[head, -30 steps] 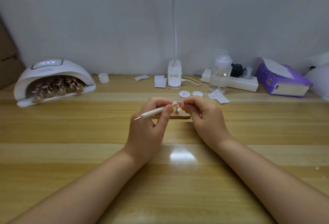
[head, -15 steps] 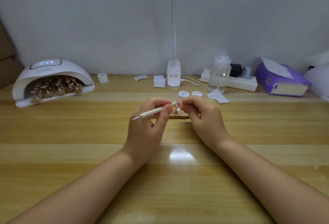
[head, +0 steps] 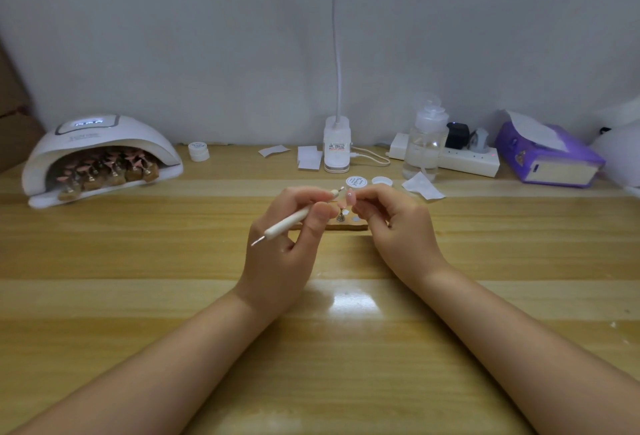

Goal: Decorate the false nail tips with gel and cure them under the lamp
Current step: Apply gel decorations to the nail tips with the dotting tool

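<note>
Pinching a pale nail tip (head: pixel 350 198) between thumb and fingertips, the right hand (head: pixel 398 227) is held above the middle of the table (head: pixel 485 261). A white dotting tool (head: pixel 294 218) is gripped by the curled fingers of the left hand (head: pixel 284 247), its far point just beside the tip. More tips (head: pixel 110 168) are seen inside the curing lamp (head: pixel 100 154) at the far left corner.

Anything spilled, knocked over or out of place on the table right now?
Nothing spilled or tipped. The gel jar stands open with its lid beside it, and loose paper scraps lie about. That fits work under way.
</note>
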The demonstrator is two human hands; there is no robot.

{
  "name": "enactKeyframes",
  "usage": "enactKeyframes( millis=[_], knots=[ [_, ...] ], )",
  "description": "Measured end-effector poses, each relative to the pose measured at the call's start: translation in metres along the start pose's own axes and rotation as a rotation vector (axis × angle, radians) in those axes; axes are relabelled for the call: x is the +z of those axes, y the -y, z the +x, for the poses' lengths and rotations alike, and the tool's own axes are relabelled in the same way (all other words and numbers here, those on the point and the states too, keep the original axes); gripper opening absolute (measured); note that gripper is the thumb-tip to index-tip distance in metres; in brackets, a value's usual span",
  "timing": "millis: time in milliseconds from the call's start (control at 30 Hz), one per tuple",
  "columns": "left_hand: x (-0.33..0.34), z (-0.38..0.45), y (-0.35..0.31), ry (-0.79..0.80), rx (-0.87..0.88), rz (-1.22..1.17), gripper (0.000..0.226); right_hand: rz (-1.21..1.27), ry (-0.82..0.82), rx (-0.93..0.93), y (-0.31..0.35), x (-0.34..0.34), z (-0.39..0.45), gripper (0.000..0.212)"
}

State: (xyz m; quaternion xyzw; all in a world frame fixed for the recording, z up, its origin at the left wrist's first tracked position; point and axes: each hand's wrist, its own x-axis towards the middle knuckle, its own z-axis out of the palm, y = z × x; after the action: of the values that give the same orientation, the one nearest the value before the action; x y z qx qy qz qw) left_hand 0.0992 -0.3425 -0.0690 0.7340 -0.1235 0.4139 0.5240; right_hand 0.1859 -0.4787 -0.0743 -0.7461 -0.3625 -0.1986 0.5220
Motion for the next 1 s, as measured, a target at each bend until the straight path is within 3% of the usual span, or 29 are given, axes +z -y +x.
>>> enactKeyframes(
  millis=[233, 533, 1000],
  knots=[
    [-0.0017, 0.0009, -0.0017, 0.02, 0.064, 0.14, 0.009, -0.002, -0.006, 0.001, 0.0001, 0.0, 0.0, 0.013],
    [-0.0009, 0.0003, -0.0024, -0.007, 0.122, 0.123, 0.014, 0.011, -0.02, 0.022, 0.0015, 0.0013, -0.0007, 0.011],
    [0.0008, 0.0008, -0.0028, 0.021, 0.035, 0.112, 0.007, -0.013, -0.01, -0.031, 0.0005, 0.0, 0.0009, 0.015]
  ],
)
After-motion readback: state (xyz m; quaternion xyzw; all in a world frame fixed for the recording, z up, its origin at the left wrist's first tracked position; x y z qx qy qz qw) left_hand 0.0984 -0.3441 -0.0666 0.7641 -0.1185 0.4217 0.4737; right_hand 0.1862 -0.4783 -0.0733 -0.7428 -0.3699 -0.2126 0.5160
